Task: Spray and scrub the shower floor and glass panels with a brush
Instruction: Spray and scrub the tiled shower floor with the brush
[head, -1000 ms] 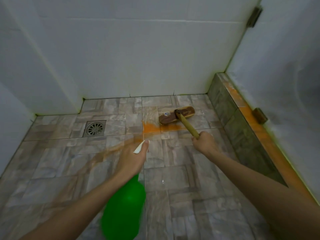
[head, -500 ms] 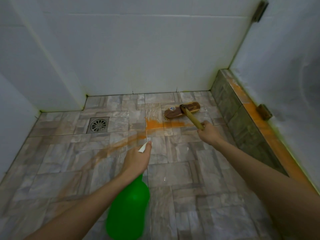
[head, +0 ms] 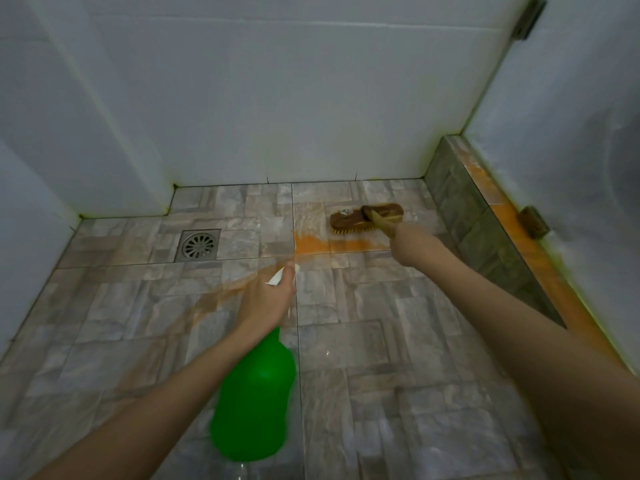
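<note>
— Bottle first: what is nearest the camera?

— Green spray bottle (head: 254, 400), hanging low over the near part of the shower floor (head: 381, 393). The left hand (head: 265, 299) is wrapped tight around its neck, with a finger laid along the white trigger head (head: 277, 278), whose tip points toward the far wall.

— And under that hand?

— Grey stone-look tiles. A faint orange streak (head: 207, 299) runs diagonally across the floor from its left side up to a brighter orange patch (head: 310, 244) past the middle.

— Where is the brush?

— Brush (head: 365, 219) sits bristles-down on the floor near the far right corner, touching the far edge of that orange patch. Its brown head lies roughly parallel to the far wall.

— Who has it?

— The right hand (head: 410, 242) is closed around the pale wooden handle (head: 382, 225), gripping close to the head. That hand is blurred, so I cannot tell the finger positions.

— Anything else on the floor?

— 1 square metal drain (head: 199, 244) near the far left corner, well apart from the brush.

— And along the right edge?

— A raised tiled curb (head: 485, 230) with orange staining on top, and the glass panel (head: 571, 133) standing on it, with 2 hinges, 1 low (head: 533, 221) and 1 high (head: 528, 17). White wall tiles (head: 277, 98) close off the far side.
</note>
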Available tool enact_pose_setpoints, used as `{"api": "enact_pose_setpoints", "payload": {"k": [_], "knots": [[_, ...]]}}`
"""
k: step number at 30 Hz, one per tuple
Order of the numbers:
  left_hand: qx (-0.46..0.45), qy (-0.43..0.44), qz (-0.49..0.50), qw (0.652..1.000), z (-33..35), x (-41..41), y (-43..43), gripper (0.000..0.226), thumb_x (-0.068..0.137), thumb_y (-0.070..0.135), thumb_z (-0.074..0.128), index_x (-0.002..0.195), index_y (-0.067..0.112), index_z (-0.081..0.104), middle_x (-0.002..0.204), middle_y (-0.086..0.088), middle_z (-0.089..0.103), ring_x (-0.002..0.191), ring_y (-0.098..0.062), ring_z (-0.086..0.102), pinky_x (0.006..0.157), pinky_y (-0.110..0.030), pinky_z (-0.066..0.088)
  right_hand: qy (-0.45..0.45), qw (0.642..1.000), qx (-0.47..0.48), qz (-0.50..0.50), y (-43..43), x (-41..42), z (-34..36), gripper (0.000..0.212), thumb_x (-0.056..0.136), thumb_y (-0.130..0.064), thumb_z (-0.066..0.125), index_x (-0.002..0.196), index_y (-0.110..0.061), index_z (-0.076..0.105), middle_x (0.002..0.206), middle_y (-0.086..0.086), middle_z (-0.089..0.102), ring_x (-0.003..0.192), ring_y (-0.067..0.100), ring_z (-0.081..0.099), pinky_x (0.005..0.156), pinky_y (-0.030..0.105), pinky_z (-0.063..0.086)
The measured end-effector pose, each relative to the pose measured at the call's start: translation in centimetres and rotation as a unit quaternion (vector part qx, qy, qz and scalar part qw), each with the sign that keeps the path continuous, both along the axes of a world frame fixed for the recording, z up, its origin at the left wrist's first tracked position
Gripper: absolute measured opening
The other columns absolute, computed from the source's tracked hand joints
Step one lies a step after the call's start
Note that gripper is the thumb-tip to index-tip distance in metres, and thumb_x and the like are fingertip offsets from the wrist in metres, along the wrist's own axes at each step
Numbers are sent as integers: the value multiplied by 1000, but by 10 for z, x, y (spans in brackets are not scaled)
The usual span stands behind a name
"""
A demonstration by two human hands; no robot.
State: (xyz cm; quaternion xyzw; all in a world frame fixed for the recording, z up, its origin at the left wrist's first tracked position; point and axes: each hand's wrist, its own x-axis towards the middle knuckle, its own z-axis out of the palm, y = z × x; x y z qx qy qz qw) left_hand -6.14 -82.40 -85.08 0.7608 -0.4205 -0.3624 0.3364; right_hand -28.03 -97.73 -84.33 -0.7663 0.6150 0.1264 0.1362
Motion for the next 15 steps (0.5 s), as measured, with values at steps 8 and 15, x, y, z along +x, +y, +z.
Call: {"api": "enact_pose_setpoints", "payload": {"k": [8, 15], "knots": [[28, -10, -6, 1000, 7, 9, -5, 58, 102, 49, 43, 66, 11, 67, 65, -3, 66, 59, -20, 61, 58, -31, 46, 69, 997, 25, -27, 7, 27, 38, 30, 96, -6, 40, 122, -8, 55, 100, 10, 59, 71, 20, 56, 60, 29, 46], [20, 2, 15, 1000, 14, 15, -7, 55, 101, 52, 46, 64, 15, 64, 61, -2, 65, 57, -20, 63, 52, -29, 47, 47, 998, 23, -28, 5, 36, 44, 35, 96, -8, 40, 129, -9, 53, 101, 11, 60, 81, 23, 56, 68, 31, 47]]}}
